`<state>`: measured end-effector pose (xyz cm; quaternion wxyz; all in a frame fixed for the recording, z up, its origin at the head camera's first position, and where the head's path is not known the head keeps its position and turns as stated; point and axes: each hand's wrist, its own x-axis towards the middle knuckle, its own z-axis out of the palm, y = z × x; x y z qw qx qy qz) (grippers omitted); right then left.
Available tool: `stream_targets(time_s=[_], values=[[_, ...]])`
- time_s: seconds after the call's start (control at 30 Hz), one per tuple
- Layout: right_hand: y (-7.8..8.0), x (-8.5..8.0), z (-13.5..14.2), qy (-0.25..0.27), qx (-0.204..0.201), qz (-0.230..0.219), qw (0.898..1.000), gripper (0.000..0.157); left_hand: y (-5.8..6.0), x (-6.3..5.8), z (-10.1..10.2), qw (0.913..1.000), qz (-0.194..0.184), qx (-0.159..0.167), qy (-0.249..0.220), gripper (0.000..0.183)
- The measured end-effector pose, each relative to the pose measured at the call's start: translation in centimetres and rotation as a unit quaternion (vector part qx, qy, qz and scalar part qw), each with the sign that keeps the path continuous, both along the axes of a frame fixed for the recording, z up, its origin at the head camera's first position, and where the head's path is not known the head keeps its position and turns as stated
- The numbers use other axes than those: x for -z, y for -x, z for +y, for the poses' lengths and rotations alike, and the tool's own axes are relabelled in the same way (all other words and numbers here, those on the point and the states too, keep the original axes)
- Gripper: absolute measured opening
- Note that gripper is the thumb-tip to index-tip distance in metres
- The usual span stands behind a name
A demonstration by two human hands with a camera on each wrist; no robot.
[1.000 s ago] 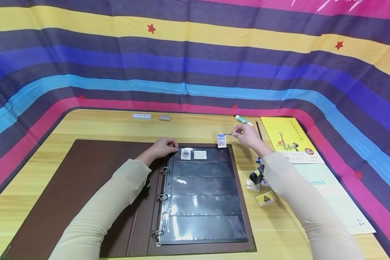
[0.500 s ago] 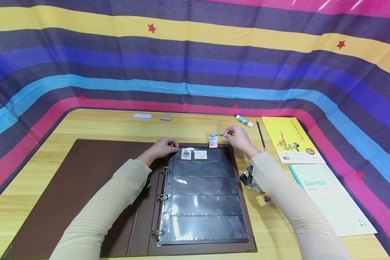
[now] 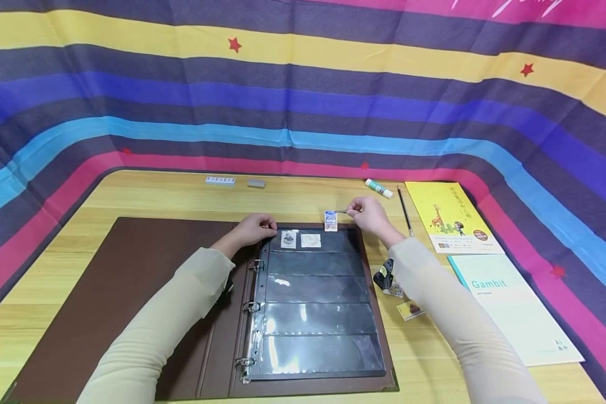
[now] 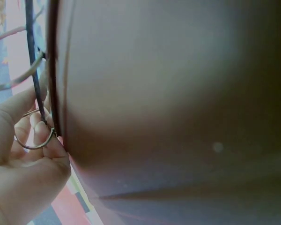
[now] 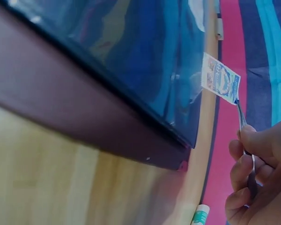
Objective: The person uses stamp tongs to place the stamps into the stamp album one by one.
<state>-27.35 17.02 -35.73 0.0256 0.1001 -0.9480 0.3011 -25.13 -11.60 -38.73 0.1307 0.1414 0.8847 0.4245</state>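
Observation:
A brown ring binder point(image 3: 131, 264) lies open on the table, with a black pocket page point(image 3: 318, 289) on its rings. Thumb and fingers of my left hand point(image 3: 254, 229) pinch the page's top left corner; the left wrist view shows them around its edge. My right hand point(image 3: 371, 213) holds metal tweezers point(image 5: 242, 117), whose tips grip a blue-and-white postage stamp point(image 5: 220, 77). That stamp is at the page's top edge, over the right part of the top pocket; I cannot tell whether it touches. A grey stamp point(image 3: 289, 239) and a pale stamp point(image 3: 311, 240) sit in the top row.
Loose stamps point(image 3: 410, 310) lie right of the binder, partly under my right forearm. Farther right are a yellow book point(image 3: 451, 216), a Gambit notebook point(image 3: 517, 314), a pencil point(image 3: 405, 210) and a glue stick point(image 3: 379, 188). A white block point(image 3: 220, 180) and a grey eraser point(image 3: 256, 183) stand behind.
My right hand has moved left with the tweezers and stamp, then slightly down toward the page's top edge. The left hand stays at the page corner.

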Motion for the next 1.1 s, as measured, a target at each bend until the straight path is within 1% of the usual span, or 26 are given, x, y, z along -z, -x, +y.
stream_targets(time_s=[0.13, 0.27, 0.5, 0.77, 1.1], values=[[-0.3, 0.4, 0.3, -0.015, -0.015, 0.002, 1.0, 0.008, -0.1, -0.2, 0.1, 1.0, -0.003, -0.001, -0.001, 0.007], [-0.7, 0.7, 0.7, -0.036, -0.029, -0.002, 0.999, 0.009, -0.2, -0.3, 0.1, 1.0, 0.004, 0.0, -0.002, 0.007], [-1.3, 0.6, 0.9, -0.046, -0.059, -0.018, 0.997, 0.008, 0.0, -0.2, 0.0, 1.0, 0.008, -0.001, 0.003, 0.006], [-1.3, 0.5, 0.8, -0.066, -0.089, -0.023, 0.994, 0.007, 0.1, 0.0, 0.0, 0.9999, 0.01, -0.001, 0.007, 0.007], [-1.1, 0.3, 0.6, -0.077, -0.098, -0.03, 0.992, 0.006, 0.0, 0.0, 0.0, 0.9999, 0.01, -0.002, 0.012, 0.008]])
